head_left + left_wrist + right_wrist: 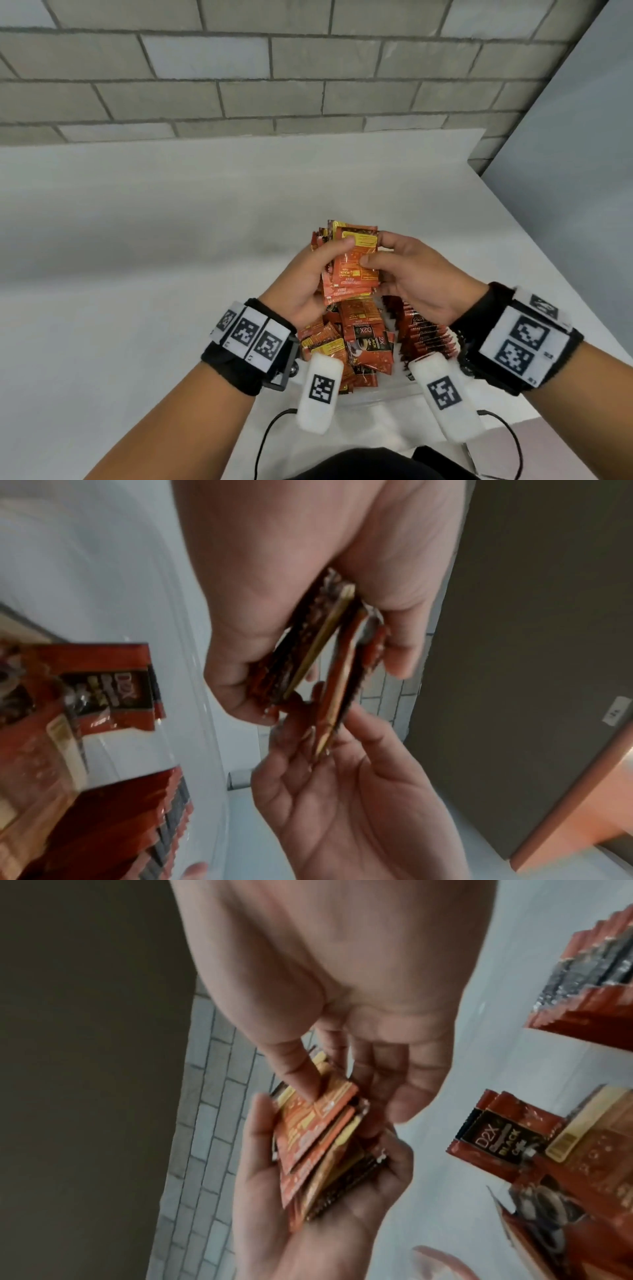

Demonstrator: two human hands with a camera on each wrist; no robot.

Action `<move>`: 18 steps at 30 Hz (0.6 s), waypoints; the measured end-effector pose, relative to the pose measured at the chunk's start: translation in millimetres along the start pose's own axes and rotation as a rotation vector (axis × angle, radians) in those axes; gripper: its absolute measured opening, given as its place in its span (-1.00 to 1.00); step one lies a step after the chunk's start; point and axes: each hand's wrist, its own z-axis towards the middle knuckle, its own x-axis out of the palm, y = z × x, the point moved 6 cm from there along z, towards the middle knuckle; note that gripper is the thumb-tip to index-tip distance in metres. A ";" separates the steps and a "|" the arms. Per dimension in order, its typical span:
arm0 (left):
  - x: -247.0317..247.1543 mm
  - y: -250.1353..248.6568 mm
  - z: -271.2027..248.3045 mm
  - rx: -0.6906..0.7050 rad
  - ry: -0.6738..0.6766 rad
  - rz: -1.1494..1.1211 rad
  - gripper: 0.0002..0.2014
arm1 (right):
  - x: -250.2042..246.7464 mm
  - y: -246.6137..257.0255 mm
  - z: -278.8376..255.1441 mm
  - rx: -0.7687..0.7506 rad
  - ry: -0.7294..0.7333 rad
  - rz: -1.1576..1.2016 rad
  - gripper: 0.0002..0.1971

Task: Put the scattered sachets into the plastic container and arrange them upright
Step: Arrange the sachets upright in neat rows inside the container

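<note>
Both hands hold a stack of orange-red sachets [354,270] above a clear plastic container [380,399]. My left hand [334,257] grips the stack from the left, thumb on its front. In the left wrist view this stack [308,645] sits edge-on in that hand [274,615]. My right hand [375,251] pinches the front sachet near its top. In the right wrist view its thumb [298,1074] presses on that sachet [315,1118]. Inside the container, loose sachets [363,339] lie flat on the left and a row of sachets [424,337] stands upright on the right.
The container stands near the front of a white table [171,240]. A grey brick wall [274,68] runs behind it. The table's right edge [548,246] slants beside a grey panel [582,154]. Black cables [267,435] hang from the wrist cameras.
</note>
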 end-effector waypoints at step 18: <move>2.8 24.1 7.2 -0.144 0.049 -0.127 -0.65 | -40.0 -1.8 -16.4 -0.154 -0.248 -0.320 -0.81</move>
